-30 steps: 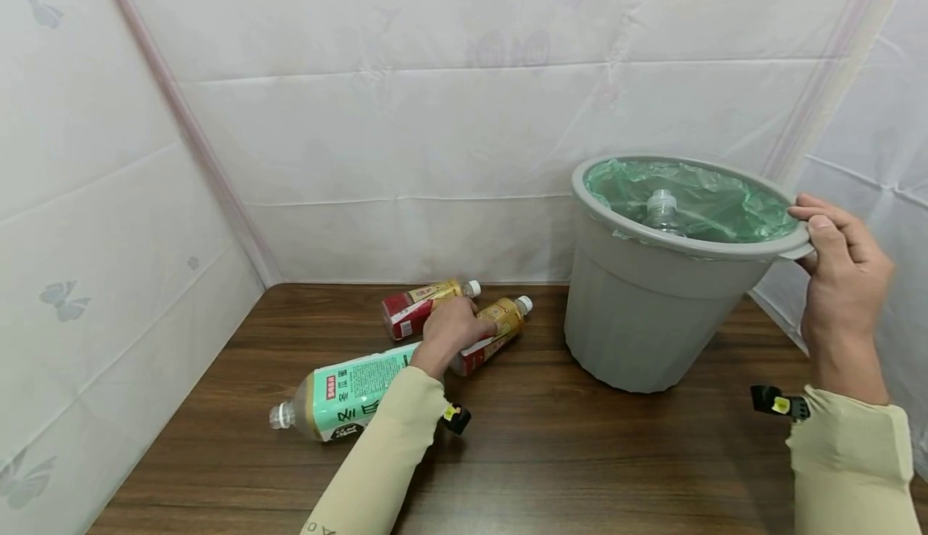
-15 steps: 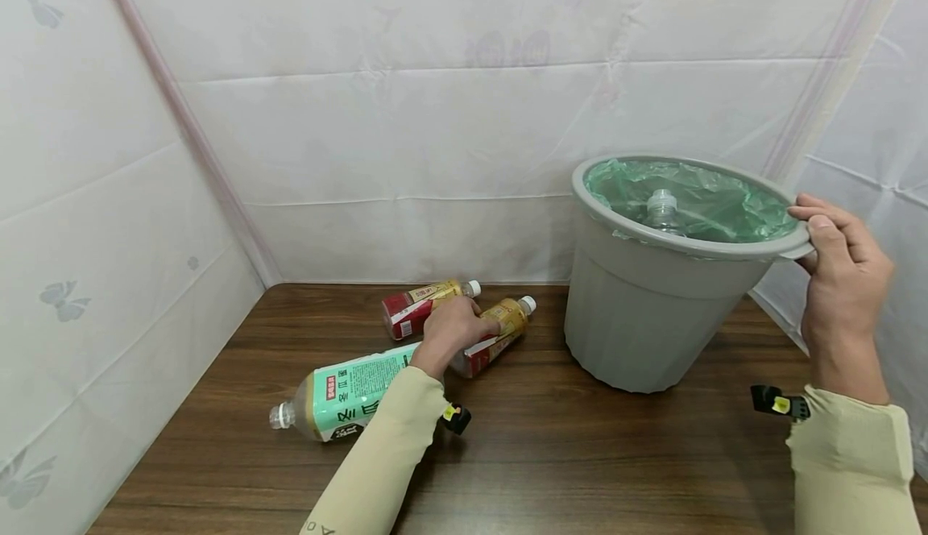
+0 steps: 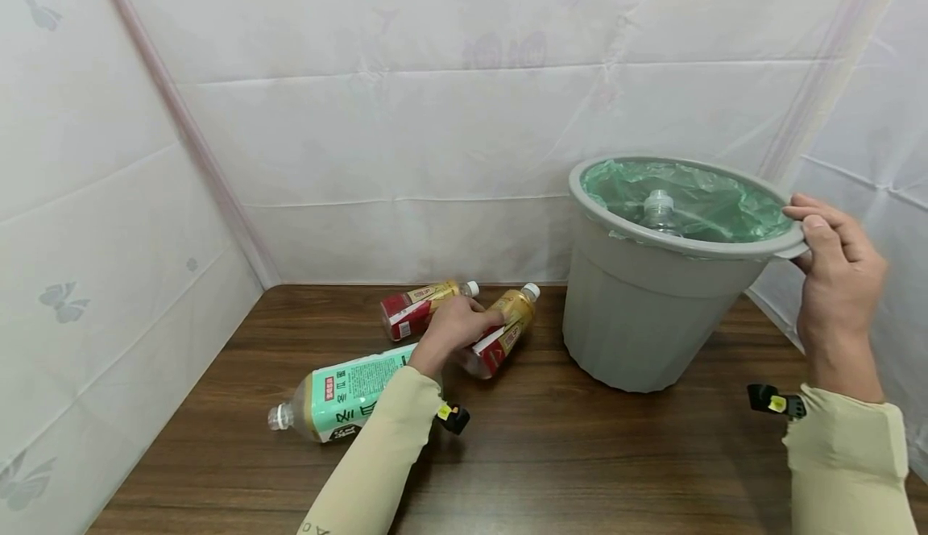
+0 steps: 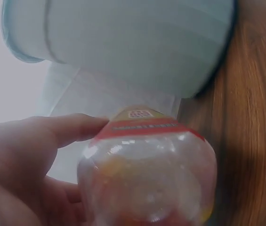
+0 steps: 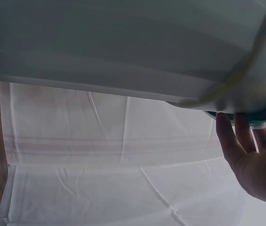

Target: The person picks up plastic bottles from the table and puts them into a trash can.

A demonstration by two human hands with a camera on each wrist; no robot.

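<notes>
My left hand [image 3: 457, 327] grips a clear plastic bottle [image 3: 516, 321] with a red and gold label and white cap. In the left wrist view my thumb lies along the side of this bottle [image 4: 147, 174], and its base faces the camera. A similar bottle [image 3: 412, 309] lies just behind the hand. A larger bottle [image 3: 348, 394] with a mint-green label lies on its side, partly hidden by the left forearm. My right hand [image 3: 841, 277] holds the rim of the grey bin [image 3: 645, 317] at its right side, thumb in front.
Inside the bin hangs a green plastic liner [image 3: 725, 196], with a clear bottle [image 3: 659, 209] standing neck-up in it. A wooden table [image 3: 580, 462] carries everything. White sheeting [image 3: 406, 140] encloses the back and sides.
The bottle in my left hand has turned a little, its cap end shifting up and away. My right hand keeps its hold on the rim, and the bin stays in place.
</notes>
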